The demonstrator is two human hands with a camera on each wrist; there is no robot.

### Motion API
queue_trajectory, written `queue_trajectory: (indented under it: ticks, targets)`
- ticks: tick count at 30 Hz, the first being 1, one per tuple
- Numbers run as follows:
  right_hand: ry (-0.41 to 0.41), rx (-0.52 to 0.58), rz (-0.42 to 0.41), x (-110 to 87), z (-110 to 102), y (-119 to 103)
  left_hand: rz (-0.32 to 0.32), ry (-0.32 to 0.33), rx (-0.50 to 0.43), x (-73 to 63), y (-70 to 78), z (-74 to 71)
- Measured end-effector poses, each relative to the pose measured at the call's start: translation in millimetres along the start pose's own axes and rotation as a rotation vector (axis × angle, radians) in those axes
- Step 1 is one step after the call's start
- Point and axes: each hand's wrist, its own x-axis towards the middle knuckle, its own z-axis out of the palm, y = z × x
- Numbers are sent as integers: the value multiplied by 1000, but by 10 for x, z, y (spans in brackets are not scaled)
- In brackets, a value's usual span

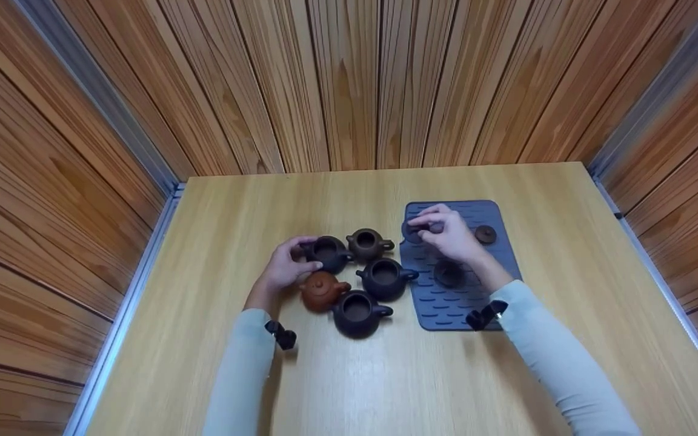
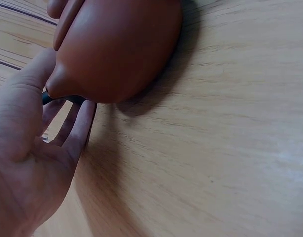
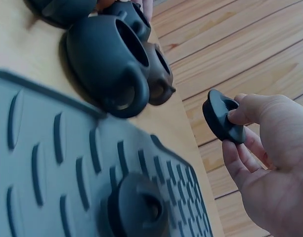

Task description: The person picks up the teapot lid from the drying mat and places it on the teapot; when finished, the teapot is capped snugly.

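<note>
My left hand (image 1: 288, 264) grips a dark lidless teapot (image 1: 332, 266) at the back left of a group, thumb on the near side and fingers on the far side. Right beside that hand sits a reddish-brown teapot (image 1: 321, 292) with its lid on, large in the left wrist view. Over the mat's left edge, my right hand (image 1: 449, 235) pinches a dark teapot lid (image 3: 221, 117) by its knob, held up off the mat. Three more lidless teapots stand close by: a small brown one (image 1: 368, 247), a dark one (image 1: 384, 288) and another dark one (image 1: 356, 327).
A grey ridged mat (image 1: 434, 309) lies right of the teapots. On it rest a dark lid (image 1: 448, 274) under my right wrist and a brown lid (image 1: 486, 234) toward the right edge. Wood-panelled walls (image 1: 349, 85) enclose the table (image 1: 252, 212) at the back and sides.
</note>
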Motion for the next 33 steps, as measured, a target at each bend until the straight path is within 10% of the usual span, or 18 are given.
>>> queue_trajectory:
  ticks: [33]
  targets:
    - [-120, 104, -50, 262, 833, -628, -31, -50, -30, 29, -6, -22]
